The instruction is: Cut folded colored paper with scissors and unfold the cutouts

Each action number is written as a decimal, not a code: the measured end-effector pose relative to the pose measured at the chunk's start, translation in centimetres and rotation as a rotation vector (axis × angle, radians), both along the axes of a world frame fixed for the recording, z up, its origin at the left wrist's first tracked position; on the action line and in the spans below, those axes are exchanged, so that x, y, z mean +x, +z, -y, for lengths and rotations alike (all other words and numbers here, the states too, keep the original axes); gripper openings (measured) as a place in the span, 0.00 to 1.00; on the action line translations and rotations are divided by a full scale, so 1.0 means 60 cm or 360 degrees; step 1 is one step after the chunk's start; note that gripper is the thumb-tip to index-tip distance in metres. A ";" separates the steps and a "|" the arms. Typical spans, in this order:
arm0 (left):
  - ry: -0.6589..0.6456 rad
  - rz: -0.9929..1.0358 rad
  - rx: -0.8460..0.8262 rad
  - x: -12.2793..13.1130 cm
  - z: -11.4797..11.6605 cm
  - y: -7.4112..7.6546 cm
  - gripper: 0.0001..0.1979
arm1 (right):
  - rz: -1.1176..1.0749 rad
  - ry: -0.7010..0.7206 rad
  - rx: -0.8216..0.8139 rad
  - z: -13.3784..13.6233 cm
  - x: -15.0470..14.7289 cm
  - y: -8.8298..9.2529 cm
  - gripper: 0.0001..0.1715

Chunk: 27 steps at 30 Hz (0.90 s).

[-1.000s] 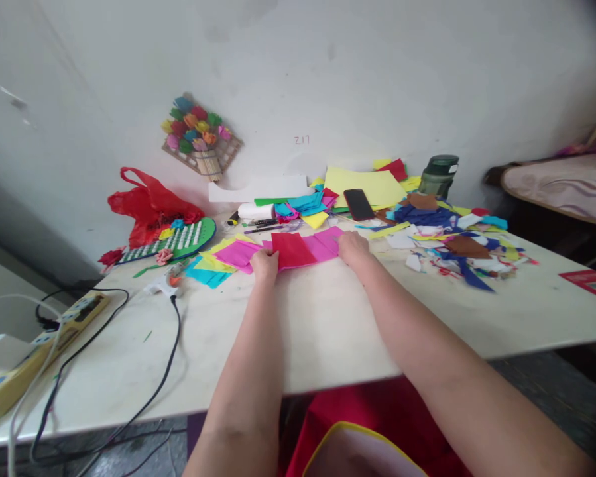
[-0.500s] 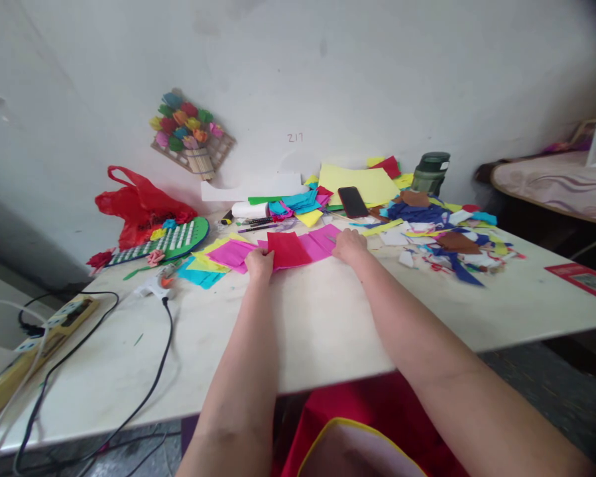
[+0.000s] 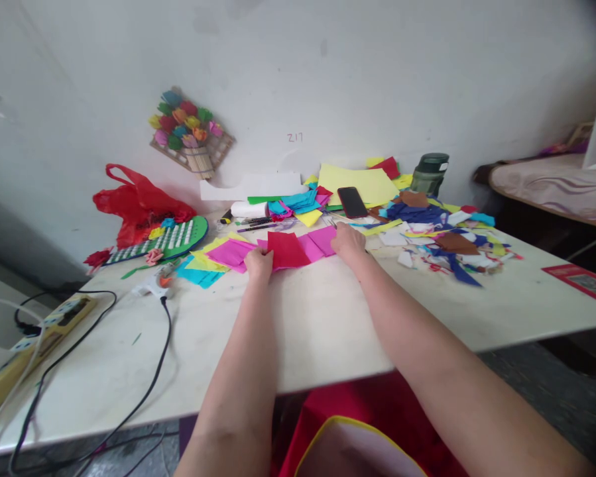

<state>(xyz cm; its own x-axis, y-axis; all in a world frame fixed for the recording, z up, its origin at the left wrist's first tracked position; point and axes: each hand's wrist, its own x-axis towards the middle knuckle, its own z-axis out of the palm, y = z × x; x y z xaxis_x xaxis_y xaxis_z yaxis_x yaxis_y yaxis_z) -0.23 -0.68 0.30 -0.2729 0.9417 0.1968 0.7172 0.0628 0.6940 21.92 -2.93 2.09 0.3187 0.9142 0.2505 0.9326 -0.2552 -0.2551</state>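
Observation:
My left hand [image 3: 258,263] pinches the left edge of a red paper sheet [image 3: 286,250] and the pink paper beside it. To its right, my right hand [image 3: 348,242] is closed round a thin pointed metal tool [image 3: 333,225]; only the tip shows clearly, beyond the fingers. This hand rests at the right end of another pink paper piece [image 3: 321,242], which runs out from beside the red sheet. More pink paper [image 3: 228,254], yellow paper [image 3: 198,262] and blue paper [image 3: 198,275] fan out left of my left hand.
A glue gun [image 3: 153,286] with a black cord lies on the left, near a power strip [image 3: 39,351]. Behind are a red plastic bag [image 3: 138,202], phone [image 3: 352,202] and green bottle [image 3: 429,173]. Paper scraps [image 3: 451,242] are heaped at right.
My right hand has shifted slightly, and the metal tip at its fingers has swung upward, away from the pink paper. My left hand stays in place on the paper.

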 end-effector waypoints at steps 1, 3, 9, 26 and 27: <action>0.0001 -0.0005 0.0000 0.000 0.000 0.000 0.07 | -0.0021 0.0024 -0.0007 0.001 -0.002 0.002 0.20; 0.0000 -0.0020 0.0000 0.000 0.000 0.000 0.07 | -0.0011 0.0083 -0.0028 0.002 -0.007 0.004 0.20; -0.0015 -0.0024 0.0022 -0.002 -0.002 -0.003 0.07 | 0.0056 0.0211 -0.0309 0.000 -0.030 0.003 0.23; -0.0011 0.0001 0.0011 -0.004 -0.004 -0.004 0.08 | -0.0062 -0.0215 -0.0052 0.002 0.016 0.010 0.16; -0.0013 0.0000 0.0011 -0.004 -0.004 -0.004 0.08 | -0.0087 -0.0291 -0.0015 0.002 0.025 0.009 0.16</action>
<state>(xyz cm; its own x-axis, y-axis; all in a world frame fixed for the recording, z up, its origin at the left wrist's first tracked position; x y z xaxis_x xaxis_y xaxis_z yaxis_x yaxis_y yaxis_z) -0.49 -0.46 0.06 -0.2650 0.9425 0.2035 0.7177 0.0518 0.6945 23.42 -3.06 2.64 0.4924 0.8422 0.2198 0.8554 -0.4215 -0.3011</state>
